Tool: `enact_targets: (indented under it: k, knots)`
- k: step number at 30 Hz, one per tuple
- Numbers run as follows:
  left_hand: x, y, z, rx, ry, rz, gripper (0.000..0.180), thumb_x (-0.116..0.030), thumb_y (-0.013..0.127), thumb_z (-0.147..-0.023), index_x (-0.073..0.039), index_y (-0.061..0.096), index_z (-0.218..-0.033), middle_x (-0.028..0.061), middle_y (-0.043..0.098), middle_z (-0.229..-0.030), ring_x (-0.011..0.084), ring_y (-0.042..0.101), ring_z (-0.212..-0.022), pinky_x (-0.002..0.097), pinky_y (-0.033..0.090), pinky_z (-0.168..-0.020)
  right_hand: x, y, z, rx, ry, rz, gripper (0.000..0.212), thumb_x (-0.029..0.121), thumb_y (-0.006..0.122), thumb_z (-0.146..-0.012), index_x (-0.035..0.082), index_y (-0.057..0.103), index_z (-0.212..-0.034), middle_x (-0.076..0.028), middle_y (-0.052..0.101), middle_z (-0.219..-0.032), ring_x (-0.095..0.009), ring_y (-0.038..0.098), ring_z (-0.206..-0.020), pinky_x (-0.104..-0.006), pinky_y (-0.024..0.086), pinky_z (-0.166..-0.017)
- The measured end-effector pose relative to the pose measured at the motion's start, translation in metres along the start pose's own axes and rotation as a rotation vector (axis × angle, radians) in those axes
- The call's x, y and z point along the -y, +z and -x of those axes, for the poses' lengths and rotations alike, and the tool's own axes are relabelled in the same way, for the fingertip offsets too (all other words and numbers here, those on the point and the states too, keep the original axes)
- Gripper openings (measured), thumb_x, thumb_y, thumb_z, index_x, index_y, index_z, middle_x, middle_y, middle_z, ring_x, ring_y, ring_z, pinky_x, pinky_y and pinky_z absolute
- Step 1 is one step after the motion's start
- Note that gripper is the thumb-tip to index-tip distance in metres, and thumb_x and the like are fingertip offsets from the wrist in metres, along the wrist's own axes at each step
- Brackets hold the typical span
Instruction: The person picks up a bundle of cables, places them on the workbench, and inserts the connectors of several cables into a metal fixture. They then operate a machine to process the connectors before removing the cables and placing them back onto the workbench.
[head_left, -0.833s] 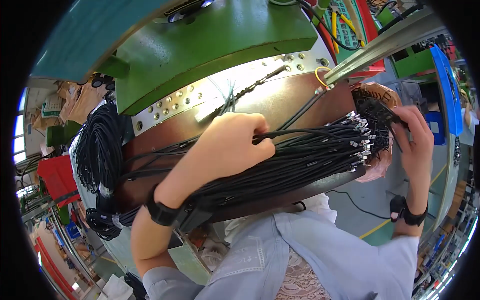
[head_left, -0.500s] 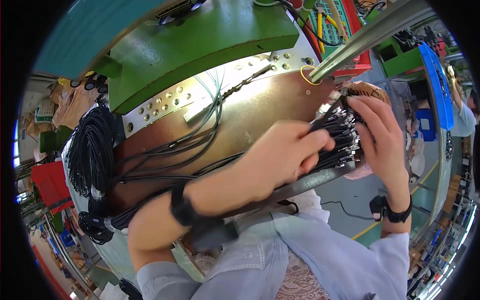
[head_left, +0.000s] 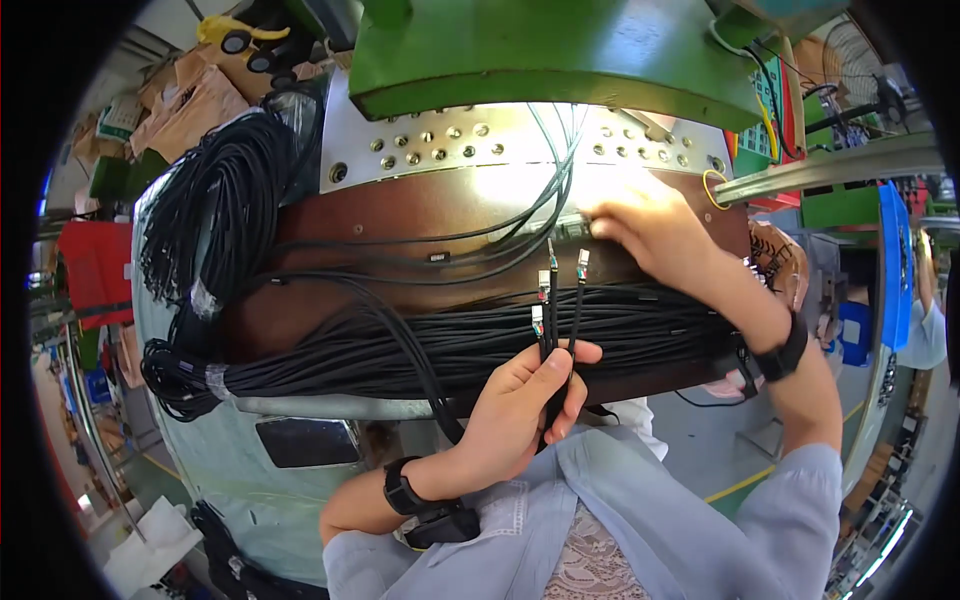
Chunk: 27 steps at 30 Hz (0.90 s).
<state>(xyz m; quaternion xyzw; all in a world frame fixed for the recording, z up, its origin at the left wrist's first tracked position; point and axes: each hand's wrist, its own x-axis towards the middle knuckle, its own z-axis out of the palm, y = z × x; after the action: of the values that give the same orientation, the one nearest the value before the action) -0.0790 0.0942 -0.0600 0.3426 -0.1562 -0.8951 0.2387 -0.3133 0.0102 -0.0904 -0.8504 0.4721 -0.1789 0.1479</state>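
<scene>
My left hand (head_left: 525, 400) is closed around several black cables near the table's front edge. Their stripped ends point away from me, with small white connectors (head_left: 538, 318) and coloured wires showing. My right hand (head_left: 650, 225) reaches over the brown board under the bright light, thumb and fingertips brought together at the end of a pale narrow bar (head_left: 570, 227). Whether they grip the bar or something smaller is hard to make out. Thin cables (head_left: 560, 180) hang from the green machine (head_left: 560, 65) beside those fingertips. A thick bundle of black cables (head_left: 620, 325) lies across the board.
The machine's perforated metal plate (head_left: 430, 145) borders the board at the back. Coiled black cables (head_left: 215, 200) are heaped at the left, above a dark flat phone-like slab (head_left: 307, 442). A metal rail (head_left: 830, 178) slants in from the right, near a blue bin (head_left: 893, 265).
My left hand has come back from the connector ends at the right, now holding several cables nearer me. My right hand has moved left over the board. The view has shifted.
</scene>
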Motion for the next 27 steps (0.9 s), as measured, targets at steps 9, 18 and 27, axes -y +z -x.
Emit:
enact_targets:
  k: [9,18,27]
  knots:
    - [-0.001,0.000,0.002,0.035,-0.078,-0.041,0.032,-0.024,0.036,-0.100,0.002,0.054,-0.106,0.0085,0.058,-0.075,0.0123,0.051,-0.058,0.0235,0.041,-0.051,0.073,0.005,0.016,-0.247,-0.030,0.016,0.019,0.002,0.067,-0.073,0.005,0.057,-0.089,-0.012,0.061,-0.090,-0.030,0.059,-0.082,-0.0358,0.049,-0.072]
    - [-0.020,-0.005,0.010,0.137,0.129,-0.200,0.038,-0.022,0.029,-0.098,0.006,0.054,-0.103,0.0143,0.060,-0.066,0.0150,0.052,-0.053,0.0261,0.044,-0.052,0.068,0.010,0.007,-0.191,0.010,-0.170,0.020,-0.002,0.066,-0.073,0.001,0.054,-0.088,-0.013,0.062,-0.090,-0.031,0.060,-0.082,-0.0345,0.050,-0.071]
    - [-0.020,-0.006,0.004,0.187,0.040,-0.252,0.039,-0.022,0.027,-0.097,0.006,0.054,-0.102,0.0142,0.060,-0.065,0.0134,0.050,-0.050,0.0233,0.042,-0.050,0.076,0.011,0.000,-0.112,-0.026,0.038,0.022,-0.001,0.065,-0.072,0.002,0.055,-0.091,-0.012,0.061,-0.091,-0.030,0.060,-0.081,-0.0343,0.050,-0.069]
